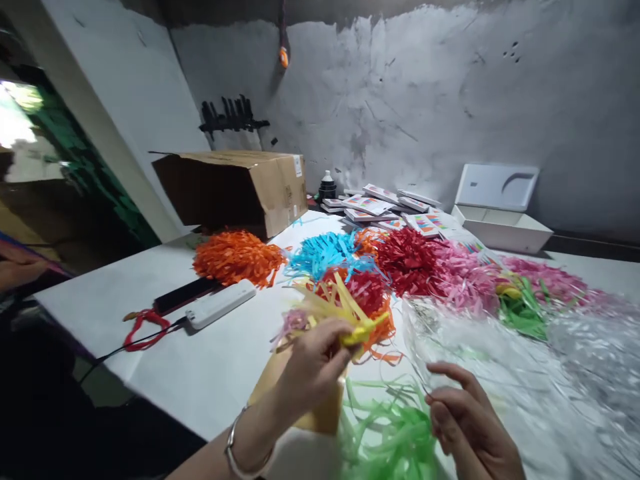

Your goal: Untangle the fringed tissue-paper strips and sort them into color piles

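My left hand (313, 363), with a silver bangle at the wrist, pinches a yellow streamer bundle (357, 331) over the middle of the table. To its right my right hand (465, 417) has its thumb and fingers closed on the edge of a clear plastic bag (480, 360). Green streamers (395, 433) lie between the hands, near the front. Beneath my left hand is a tan sheet (320, 407). Behind the hands sit orange (237, 257), blue (325, 253), red (407, 260) and pink (465, 277) streamer piles.
An open cardboard box (283, 193) stands at the back left. Stacked printed cards (370, 205) and an open white box (505, 230) are along the wall. A white power strip (220, 305) and red cord (145, 330) lie left. Someone's hand (20, 272) shows at far left.
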The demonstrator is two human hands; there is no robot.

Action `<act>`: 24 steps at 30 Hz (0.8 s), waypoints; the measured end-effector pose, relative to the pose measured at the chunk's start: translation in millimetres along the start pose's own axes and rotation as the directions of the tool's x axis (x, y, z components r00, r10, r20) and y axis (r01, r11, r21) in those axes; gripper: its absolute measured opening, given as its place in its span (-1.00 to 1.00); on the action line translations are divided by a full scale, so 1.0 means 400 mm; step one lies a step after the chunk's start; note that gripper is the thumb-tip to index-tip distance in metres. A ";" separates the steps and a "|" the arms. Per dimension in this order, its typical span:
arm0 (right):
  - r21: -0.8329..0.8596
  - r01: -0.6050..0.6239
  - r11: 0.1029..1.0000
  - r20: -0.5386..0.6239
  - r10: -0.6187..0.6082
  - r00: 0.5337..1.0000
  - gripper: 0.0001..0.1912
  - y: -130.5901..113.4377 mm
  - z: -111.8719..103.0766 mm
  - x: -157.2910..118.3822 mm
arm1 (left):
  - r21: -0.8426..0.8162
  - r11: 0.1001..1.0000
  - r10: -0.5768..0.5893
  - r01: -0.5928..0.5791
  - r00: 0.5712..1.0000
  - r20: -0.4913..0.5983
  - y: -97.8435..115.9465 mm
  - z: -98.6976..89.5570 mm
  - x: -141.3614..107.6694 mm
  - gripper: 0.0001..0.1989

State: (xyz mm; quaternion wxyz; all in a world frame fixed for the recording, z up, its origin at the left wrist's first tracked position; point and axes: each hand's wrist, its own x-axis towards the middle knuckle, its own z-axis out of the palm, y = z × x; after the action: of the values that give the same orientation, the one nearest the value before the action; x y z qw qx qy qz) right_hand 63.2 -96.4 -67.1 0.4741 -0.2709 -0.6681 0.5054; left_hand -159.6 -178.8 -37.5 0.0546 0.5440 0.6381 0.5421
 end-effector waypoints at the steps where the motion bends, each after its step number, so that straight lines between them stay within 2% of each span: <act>1: 0.020 0.014 1.000 0.014 -0.014 1.000 -0.73 -0.014 0.008 0.003 | -0.030 0.999 0.033 -0.031 0.997 0.063 0.017 0.026 -0.019 -0.95; 4: 0.096 -0.010 0.995 0.095 0.001 0.995 -0.73 -0.039 0.020 0.018 | -0.091 0.992 0.107 -0.090 0.973 0.205 0.039 0.077 -0.056 -0.91; 7: 0.157 0.011 0.987 0.142 -0.033 0.989 -0.76 -0.031 0.013 0.030 | -0.046 0.996 0.085 -0.075 0.950 0.301 0.034 0.086 -0.068 -0.85; 8: 0.137 0.048 0.989 0.117 -0.064 0.991 -0.79 -0.025 0.009 0.031 | 0.005 0.999 0.047 -0.050 0.956 0.290 0.032 0.082 -0.070 -0.81; 10: 0.025 0.139 0.990 0.041 -0.139 0.989 -0.85 -0.015 0.003 0.027 | 0.106 0.994 -0.025 0.004 0.980 0.200 0.037 0.071 -0.073 -0.74; 12: -0.047 0.177 0.983 0.041 -0.175 0.984 -0.85 -0.011 0.002 0.017 | 0.143 0.990 -0.020 0.002 0.992 0.126 0.055 0.066 -0.075 -0.67; 13: -0.021 0.168 0.986 0.075 -0.166 0.983 -0.85 -0.012 0.004 0.012 | 0.129 0.991 0.014 -0.032 0.990 0.138 0.067 0.067 -0.076 -0.64; 15: 0.114 0.106 0.988 0.160 -0.123 0.979 -0.81 -0.017 0.008 0.002 | 0.040 0.994 0.090 -0.104 0.959 0.269 0.090 0.078 -0.077 -0.71; 16: 0.172 0.076 0.982 0.180 -0.107 0.978 -0.80 -0.019 0.008 -0.003 | -0.021 0.995 0.101 -0.100 0.932 0.348 0.099 0.087 -0.077 -0.76; 18: 0.202 0.065 0.977 0.110 -0.088 0.990 -0.81 -0.019 0.005 -0.011 | -0.119 0.993 0.044 0.008 0.901 0.431 0.106 0.103 -0.079 -0.79; 21: 0.066 0.043 0.997 -0.113 -0.036 0.993 -0.86 -0.011 -0.001 -0.028 | -0.212 0.951 -0.126 0.223 0.911 0.392 0.096 0.116 -0.088 -0.76; 22: 0.011 0.024 1.000 -0.148 -0.022 0.989 -0.86 -0.009 0.000 -0.035 | -0.245 0.931 -0.165 0.272 0.908 0.384 0.091 0.117 -0.092 -0.75; 24: -0.088 0.011 0.996 -0.126 -0.022 0.992 -0.84 -0.009 0.007 -0.052 | -0.300 0.891 -0.207 0.340 0.893 0.399 0.084 0.118 -0.100 -0.74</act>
State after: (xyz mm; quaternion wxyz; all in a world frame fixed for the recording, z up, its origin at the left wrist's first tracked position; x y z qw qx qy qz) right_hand 69.7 -116.3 -71.4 0.5075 -0.3174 -0.6603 0.4536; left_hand -91.1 -184.9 -52.3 0.3454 0.5167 0.5780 0.5289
